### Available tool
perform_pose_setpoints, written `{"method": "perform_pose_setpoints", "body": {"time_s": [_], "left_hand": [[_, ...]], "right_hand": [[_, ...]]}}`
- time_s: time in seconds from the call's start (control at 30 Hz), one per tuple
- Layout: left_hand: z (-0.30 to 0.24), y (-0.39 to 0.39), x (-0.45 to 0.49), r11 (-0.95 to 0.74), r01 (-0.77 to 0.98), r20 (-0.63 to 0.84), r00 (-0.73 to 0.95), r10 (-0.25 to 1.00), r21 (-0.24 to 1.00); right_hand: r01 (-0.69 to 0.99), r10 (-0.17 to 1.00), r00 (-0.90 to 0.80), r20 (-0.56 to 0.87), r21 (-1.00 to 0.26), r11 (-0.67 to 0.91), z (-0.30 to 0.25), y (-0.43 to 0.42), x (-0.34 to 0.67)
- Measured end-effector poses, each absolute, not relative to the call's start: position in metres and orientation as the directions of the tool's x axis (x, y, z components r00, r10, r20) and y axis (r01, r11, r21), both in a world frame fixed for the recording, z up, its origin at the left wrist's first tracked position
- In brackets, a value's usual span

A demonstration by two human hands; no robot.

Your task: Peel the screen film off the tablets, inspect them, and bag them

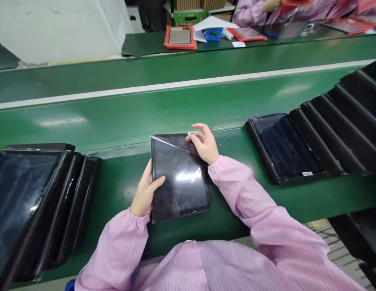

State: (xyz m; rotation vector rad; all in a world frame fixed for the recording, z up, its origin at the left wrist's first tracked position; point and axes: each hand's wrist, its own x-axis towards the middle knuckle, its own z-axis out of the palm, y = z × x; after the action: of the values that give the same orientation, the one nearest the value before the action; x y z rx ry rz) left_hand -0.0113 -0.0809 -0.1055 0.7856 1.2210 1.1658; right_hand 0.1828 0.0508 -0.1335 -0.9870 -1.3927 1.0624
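Note:
In front of my body a flat black tablet (178, 173) with a glossy face is held above the green bench. My left hand (146, 190) grips its left edge, thumb on the face and fingers behind. At the top right corner of the tablet, my right hand (205, 143) pinches a small white label (192, 133) between thumb and fingertips. Whether the label touches the tablet I cannot tell. A bright reflection lies across the lower right of the face.
Black trays holding dark screens lean in an overlapping row at left (27, 182) and right (284, 145); the nearest right one bears a white label (307, 173). A white block (60, 28) stands at back left. Beyond the ledge are red-framed pieces (180, 37), a blue box (213, 34) and a co-worker's sleeve (248, 13).

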Motion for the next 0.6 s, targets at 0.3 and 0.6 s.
{"method": "perform_pose_setpoints", "body": {"time_s": [0.3, 0.6], "left_hand": [[-0.112, -0.083, -0.019, 0.367, -0.379, -0.387, 0.024, 0.922, 0.850], [-0.116, -0.082, -0.018, 0.316, -0.317, -0.329, 0.014, 0.944, 0.894]], "right_hand": [[0.192, 0.849, -0.526, 0.041, -0.967, 0.166, -0.001, 0.024, 0.205], [-0.324, 0.780, -0.616, -0.108, -0.868, -0.376, -0.007, 0.029, 0.178]]}}
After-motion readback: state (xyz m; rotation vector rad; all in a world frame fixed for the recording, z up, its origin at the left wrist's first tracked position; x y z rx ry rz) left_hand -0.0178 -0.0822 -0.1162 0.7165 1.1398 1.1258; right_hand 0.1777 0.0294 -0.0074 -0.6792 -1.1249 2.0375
